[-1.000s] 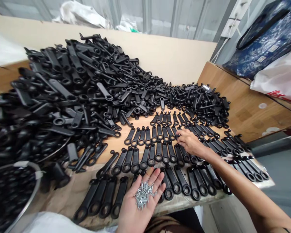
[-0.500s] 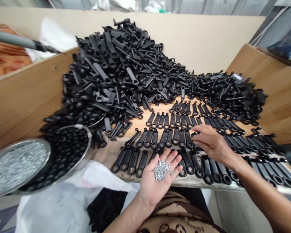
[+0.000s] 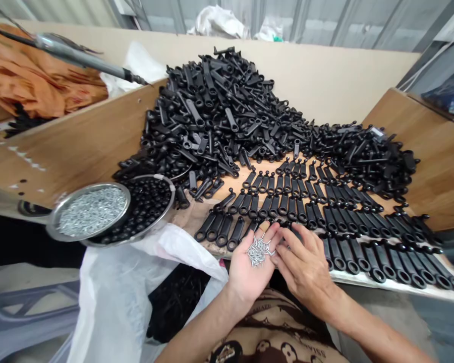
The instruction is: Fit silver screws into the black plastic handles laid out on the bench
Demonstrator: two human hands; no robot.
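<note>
My left hand (image 3: 249,272) lies palm up, its cupped palm holding a small heap of silver screws (image 3: 259,251). There is a tan wrap on one of its fingertips. Beside it, my right hand (image 3: 306,267) has its fingers bent together at the edge of the heap, with a screw (image 3: 271,253) at its thumb and fingertip. Just beyond both hands, black crank-shaped handles (image 3: 274,206) lie in rows, each with a ring at the near end and a small knob at the far end. My hands hide part of the nearest row.
A large pile of black handles (image 3: 212,116) stands behind the rows. At left, a metal bowl of screws (image 3: 125,222) rests over a bowl of black knobs (image 3: 172,212). A powered screwdriver (image 3: 87,60) hangs above a wooden side board (image 3: 79,131). A white sack (image 3: 109,297) sits below.
My right hand has come back from the rows of handles to the screws in my left palm. The view has shifted, showing more of the left side.
</note>
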